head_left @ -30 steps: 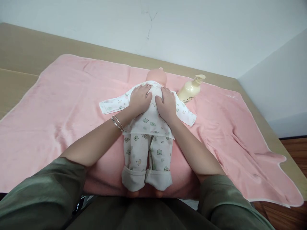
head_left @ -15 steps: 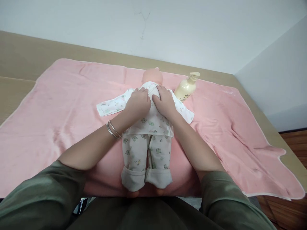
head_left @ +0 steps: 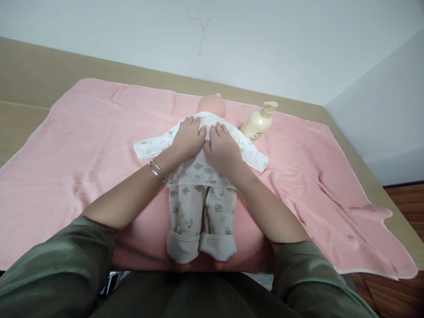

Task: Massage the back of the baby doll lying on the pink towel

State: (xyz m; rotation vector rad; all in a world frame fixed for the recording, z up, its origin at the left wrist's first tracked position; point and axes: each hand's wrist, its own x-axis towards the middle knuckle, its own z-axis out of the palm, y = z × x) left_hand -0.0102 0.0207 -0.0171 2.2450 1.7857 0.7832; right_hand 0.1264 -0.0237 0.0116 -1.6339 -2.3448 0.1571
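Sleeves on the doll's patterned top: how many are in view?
2: one sleeve spread outward from the left hand, the other sleeve outward from the right hand, near the pump bottle.

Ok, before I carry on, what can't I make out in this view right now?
All in the head view:
Shirt: upper part partly covered by the left hand and right hand; whether either grips the cloth is unclear.
Sleeves: the cloth hides whether any arms are inside.
Doll's feet: mostly hidden by the trouser cuffs.
Bottle: lettering too small to read.
Pink blanket: cut off by the left picture edge.
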